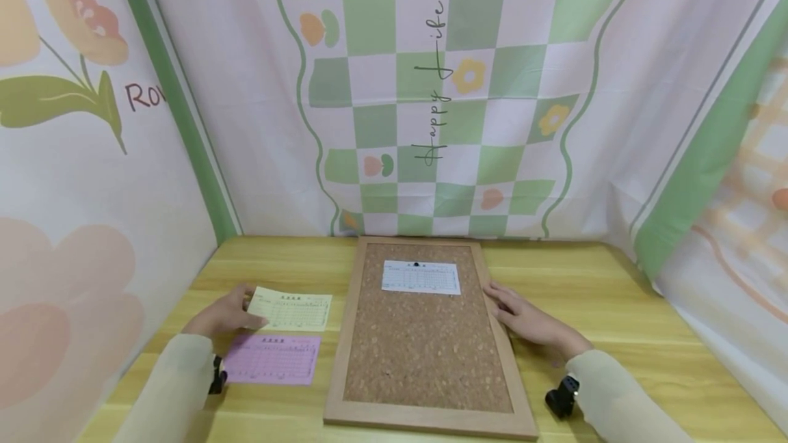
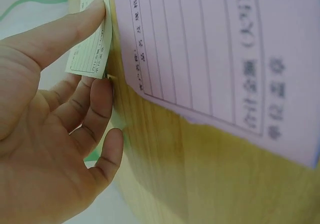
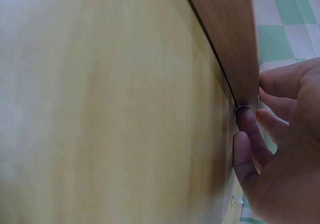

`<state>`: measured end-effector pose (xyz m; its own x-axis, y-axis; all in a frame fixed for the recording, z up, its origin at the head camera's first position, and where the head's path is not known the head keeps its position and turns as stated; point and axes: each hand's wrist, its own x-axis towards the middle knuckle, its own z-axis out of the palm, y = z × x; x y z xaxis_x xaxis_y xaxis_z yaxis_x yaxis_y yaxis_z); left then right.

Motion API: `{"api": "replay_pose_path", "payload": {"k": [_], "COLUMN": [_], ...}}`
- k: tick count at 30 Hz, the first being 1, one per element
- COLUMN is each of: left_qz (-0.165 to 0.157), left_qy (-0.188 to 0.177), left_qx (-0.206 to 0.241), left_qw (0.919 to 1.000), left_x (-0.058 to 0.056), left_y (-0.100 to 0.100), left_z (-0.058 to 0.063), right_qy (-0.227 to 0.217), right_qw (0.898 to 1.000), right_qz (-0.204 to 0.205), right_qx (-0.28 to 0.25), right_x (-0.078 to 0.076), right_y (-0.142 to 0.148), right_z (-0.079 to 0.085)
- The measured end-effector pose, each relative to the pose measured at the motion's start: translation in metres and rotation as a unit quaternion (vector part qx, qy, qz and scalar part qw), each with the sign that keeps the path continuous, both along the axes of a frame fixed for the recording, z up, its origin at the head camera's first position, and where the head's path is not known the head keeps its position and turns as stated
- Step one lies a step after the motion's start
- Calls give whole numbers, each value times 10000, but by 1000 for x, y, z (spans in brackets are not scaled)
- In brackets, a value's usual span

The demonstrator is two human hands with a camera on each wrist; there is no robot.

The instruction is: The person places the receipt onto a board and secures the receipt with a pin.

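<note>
A pale yellow printed slip lies at the left. My left hand pinches its left side, the thumb on top and fingers under the corner, as the left wrist view shows. Just below it is a pink printed slip, close to the left wrist. A wood-framed cork board lies in the middle, with a white slip held near its top by a black pushpin. My right hand rests against the board's right edge, its fingertips touching the frame.
The board lies on a yellow wood-grain table. A green-and-white checked curtain hangs right behind the table's far edge, and more printed cloth closes in the sides.
</note>
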<state>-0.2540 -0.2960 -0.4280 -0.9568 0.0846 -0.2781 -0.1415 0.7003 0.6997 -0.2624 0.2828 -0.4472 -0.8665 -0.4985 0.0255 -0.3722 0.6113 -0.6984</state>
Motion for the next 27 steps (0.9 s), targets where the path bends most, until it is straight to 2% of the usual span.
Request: {"api": "replay_pose_path", "payload": {"k": [3, 12, 20, 27], "left_qz": [-78, -16, -130, -190], "left_qy": [38, -17, 62, 78], "left_qx": [-1, -63, -313, -237], "left_qw": [10000, 10000, 9994, 9995], "left_x": [1, 2, -1, -3], "left_y": [-1, -3, -5, -8], "left_z": [0, -1, -1, -3], "right_qy": [-15, -57, -84, -58], "right_qw": [10000, 9999, 9999, 10000], "right_qz": [-17, 42, -4, -21], "right_qx": [-19, -83, -110, -52], "right_x": [0, 2, 1, 1], "right_y": [0, -1, 0, 0], "right_z": [1, 1, -1, 0]}}
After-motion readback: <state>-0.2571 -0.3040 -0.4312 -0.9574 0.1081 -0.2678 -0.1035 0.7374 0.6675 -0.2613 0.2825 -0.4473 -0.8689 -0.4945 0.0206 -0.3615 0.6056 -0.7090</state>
